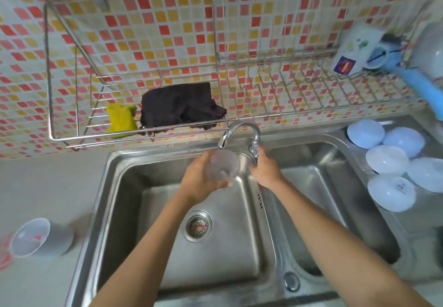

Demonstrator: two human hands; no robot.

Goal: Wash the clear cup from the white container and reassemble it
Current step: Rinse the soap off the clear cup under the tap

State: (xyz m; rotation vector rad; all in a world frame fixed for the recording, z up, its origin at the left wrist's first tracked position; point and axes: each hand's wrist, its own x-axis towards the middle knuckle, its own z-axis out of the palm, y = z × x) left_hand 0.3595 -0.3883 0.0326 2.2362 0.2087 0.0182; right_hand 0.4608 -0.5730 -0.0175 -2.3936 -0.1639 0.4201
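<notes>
My left hand (pixel 200 178) grips the clear cup (pixel 223 166) and holds it over the left sink basin (pixel 134 187), right under the spout of the curved tap (pixel 239 131). The cup is tilted with its mouth toward the tap. My right hand (pixel 265 169) rests on the tap's base, its fingers around the handle (pixel 254 149). No water stream is visible. The white container (pixel 36 238) lies on its side on the grey counter at the far left, its open mouth facing me.
Several white bowls (pixel 388 163) lie upside down on the draining board at the right. A wire rack (pixel 72 124) on the tiled wall holds a yellow sponge (pixel 121 121) and a dark cloth (pixel 179 107). The right basin (pixel 323 187) lies beside my right arm.
</notes>
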